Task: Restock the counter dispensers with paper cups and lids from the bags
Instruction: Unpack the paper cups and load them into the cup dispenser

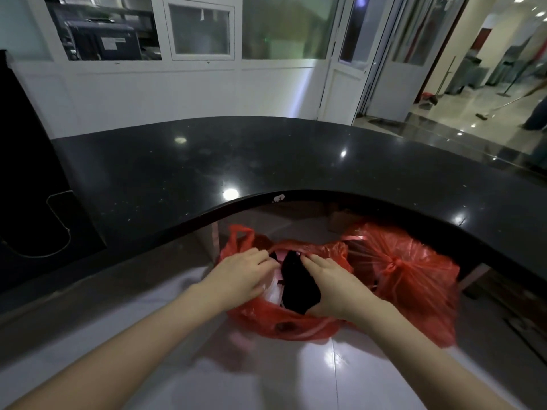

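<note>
An open red plastic bag (275,321) sits on the tiled floor below the counter's near edge. Inside it I see a black bundle (297,284) and something pale or clear at its left. My left hand (244,275) rests at the bag's left mouth with fingertips reaching into the opening. My right hand (334,287) lies over the black bundle, thumb under its lower end and fingers along its right side. A second red bag (408,273), tied shut at the top, stands just to the right. No cups, lids or dispensers show.
A curved black stone counter (266,161) arcs in front of me. A black box with a cord (32,184) stands at its left end. White partition and windows lie behind; a glossy hallway with mops opens at the right.
</note>
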`<action>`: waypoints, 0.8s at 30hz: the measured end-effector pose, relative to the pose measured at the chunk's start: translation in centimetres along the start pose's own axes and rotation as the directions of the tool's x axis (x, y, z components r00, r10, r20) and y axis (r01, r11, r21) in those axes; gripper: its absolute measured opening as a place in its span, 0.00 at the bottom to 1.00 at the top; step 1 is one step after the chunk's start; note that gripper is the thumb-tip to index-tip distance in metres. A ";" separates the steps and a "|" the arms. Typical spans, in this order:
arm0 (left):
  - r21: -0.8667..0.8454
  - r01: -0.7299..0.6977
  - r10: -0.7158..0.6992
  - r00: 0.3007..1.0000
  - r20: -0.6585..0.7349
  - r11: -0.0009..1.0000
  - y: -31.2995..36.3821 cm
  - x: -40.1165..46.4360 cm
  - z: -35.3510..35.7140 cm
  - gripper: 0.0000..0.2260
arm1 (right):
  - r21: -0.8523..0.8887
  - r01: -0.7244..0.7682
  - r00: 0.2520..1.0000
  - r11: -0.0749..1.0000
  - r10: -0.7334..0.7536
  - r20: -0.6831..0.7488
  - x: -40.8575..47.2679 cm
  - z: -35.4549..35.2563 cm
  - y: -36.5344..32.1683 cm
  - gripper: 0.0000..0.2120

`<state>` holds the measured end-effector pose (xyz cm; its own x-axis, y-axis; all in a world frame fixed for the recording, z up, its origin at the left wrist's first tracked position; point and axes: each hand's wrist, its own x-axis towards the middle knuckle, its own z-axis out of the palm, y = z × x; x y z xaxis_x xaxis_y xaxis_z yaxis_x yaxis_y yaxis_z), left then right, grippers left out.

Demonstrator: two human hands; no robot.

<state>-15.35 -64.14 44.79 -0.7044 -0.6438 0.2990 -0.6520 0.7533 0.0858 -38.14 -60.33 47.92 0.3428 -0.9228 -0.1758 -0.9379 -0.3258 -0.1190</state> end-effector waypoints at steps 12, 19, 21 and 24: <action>-0.031 0.421 -0.352 0.793 0.497 0.906 -5.5 -4.3 2.0 0.60 | 0.178 -0.091 0.983 0.980 0.060 0.174 1.3 1.8 2.2 0.62; -0.307 0.468 -0.387 0.875 0.289 0.828 -5.6 -8.2 3.1 0.44 | 0.242 -0.088 0.989 0.966 0.112 -0.091 -1.6 4.3 4.1 0.54; -0.272 0.471 -0.389 0.869 0.305 0.839 -4.7 -8.5 3.7 0.49 | 0.196 -0.094 0.993 0.976 0.105 -0.047 -1.6 5.4 3.9 0.59; -0.210 0.501 -0.424 0.846 0.324 0.839 -4.8 -7.5 4.1 0.56 | 0.233 -0.100 0.993 0.967 0.111 -0.034 -0.1 6.7 3.7 0.64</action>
<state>-8.05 -63.50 38.24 -0.4104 -0.9073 -0.0919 -0.8414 0.3380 0.4216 -41.30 -60.04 40.93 0.2351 -0.9596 -0.1549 -0.9292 -0.1751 -0.3254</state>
